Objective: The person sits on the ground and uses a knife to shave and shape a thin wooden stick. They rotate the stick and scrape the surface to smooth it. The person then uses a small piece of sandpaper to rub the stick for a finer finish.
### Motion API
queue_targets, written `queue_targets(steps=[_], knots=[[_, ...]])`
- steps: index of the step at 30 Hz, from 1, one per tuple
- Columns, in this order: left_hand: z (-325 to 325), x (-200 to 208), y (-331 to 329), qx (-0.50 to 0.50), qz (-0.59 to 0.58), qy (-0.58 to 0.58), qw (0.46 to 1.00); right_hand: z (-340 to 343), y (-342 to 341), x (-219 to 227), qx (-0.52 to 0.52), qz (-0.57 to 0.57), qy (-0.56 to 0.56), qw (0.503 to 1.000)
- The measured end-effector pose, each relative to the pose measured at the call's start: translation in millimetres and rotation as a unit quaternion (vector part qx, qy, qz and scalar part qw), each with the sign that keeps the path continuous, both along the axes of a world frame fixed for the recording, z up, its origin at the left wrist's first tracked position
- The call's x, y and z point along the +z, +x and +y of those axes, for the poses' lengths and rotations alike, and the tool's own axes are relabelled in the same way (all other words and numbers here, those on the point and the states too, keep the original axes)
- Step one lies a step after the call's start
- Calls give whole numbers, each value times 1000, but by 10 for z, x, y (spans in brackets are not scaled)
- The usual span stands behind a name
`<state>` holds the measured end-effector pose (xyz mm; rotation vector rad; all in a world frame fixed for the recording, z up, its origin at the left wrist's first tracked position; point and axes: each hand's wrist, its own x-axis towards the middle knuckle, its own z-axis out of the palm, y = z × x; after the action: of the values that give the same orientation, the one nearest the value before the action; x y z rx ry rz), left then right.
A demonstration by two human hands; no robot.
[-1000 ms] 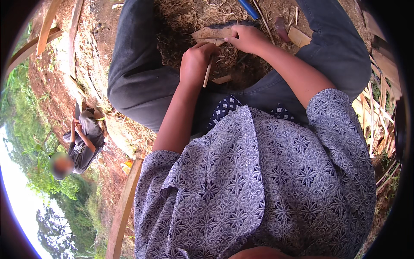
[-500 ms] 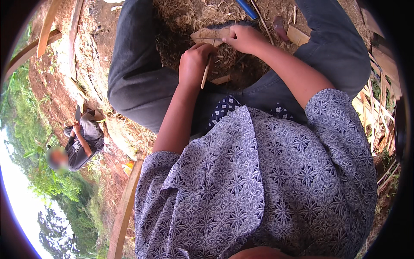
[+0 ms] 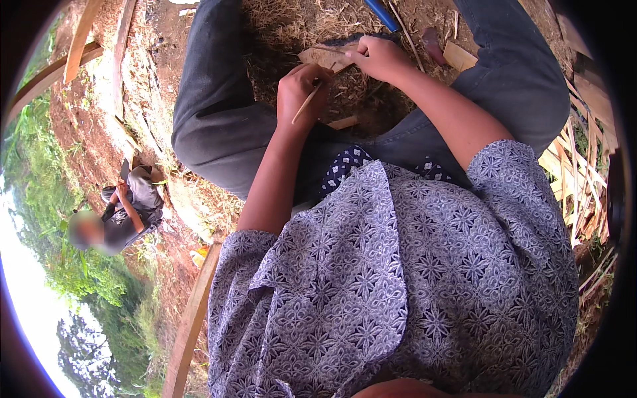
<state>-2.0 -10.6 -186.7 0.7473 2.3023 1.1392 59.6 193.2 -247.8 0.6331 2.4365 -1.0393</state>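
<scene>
My left hand [image 3: 302,93] is closed round a thin pale wooden stick [image 3: 304,107]; the stick's near end slants down to the left across my wrist. To its right, my right hand [image 3: 381,58] is closed at the edge of a flat light-brown wood piece [image 3: 318,56] on the ground between my legs. A thin dark strip lies across that wood and reaches my right fingertips. Whether my right fingers pinch the strip or something smaller I cannot make out. The two hands are a short way apart.
A blue tube-like object [image 3: 381,14] lies beyond my right hand. Near my right leg are a reddish-brown piece [image 3: 432,45] and a wood offcut [image 3: 460,57]. Shavings cover the ground. Split strips [image 3: 564,166] lie far right. Another person [image 3: 129,205] sits at left, holding a dark blade.
The near end of the stick in my left hand has swung left and up, so it slants more. My right hand stays by the wood piece. The view has shifted slightly.
</scene>
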Motion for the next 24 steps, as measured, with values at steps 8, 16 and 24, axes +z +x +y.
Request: queue_targets(steps=[8, 16, 24], knots=[[-210, 496, -11, 285, -424, 378, 772, 73, -119, 7, -8, 54, -49, 997], [-302, 1084, 5, 246, -430, 449, 744, -71, -246, 1318, -67, 183, -476, 858], [-46, 1426, 34, 162, -206, 320, 910, 91, -248, 1664, -37, 247, -482, 840]])
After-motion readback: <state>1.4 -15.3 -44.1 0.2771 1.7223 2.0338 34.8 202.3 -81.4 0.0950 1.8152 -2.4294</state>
